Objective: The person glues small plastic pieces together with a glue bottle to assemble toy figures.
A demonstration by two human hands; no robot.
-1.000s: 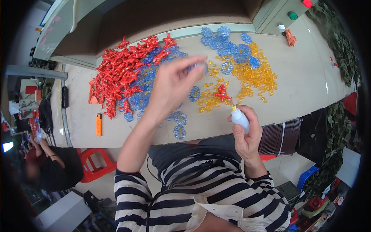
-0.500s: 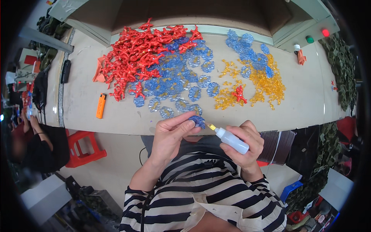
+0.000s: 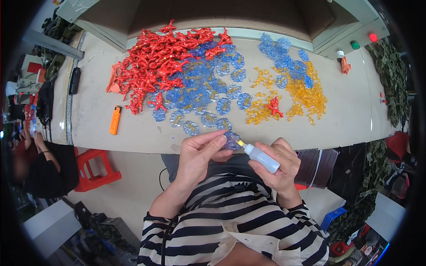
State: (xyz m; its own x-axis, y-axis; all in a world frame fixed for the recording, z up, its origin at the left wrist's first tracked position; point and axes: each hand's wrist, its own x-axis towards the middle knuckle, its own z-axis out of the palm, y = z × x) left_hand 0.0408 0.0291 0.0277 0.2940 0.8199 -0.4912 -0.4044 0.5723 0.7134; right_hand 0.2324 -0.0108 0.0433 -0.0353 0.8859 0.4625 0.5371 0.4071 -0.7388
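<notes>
My left hand (image 3: pixel 200 155) pinches a small clear blue plastic flower piece (image 3: pixel 231 141) just off the near edge of the table (image 3: pixel 355 111). My right hand (image 3: pixel 278 165) grips a small white squeeze bottle (image 3: pixel 262 158), and its yellow nozzle tip touches the blue piece. On the table beyond lie a heap of red plastic pieces (image 3: pixel 159 62), a spread of blue flower pieces (image 3: pixel 202 91), and a heap of yellow pieces (image 3: pixel 306 95) with one red piece (image 3: pixel 274 106) on it.
An orange lighter (image 3: pixel 115 120) lies at the table's left. More blue pieces (image 3: pixel 284 55) sit at the back right. A red stool (image 3: pixel 91 166) and a seated person in black (image 3: pixel 42 164) are at the left. Red and green buttons (image 3: pixel 364 41) sit back right.
My left hand drew back from the blue pieces on the table to the near edge with one blue piece. My right hand brought the bottle's tip up to that piece.
</notes>
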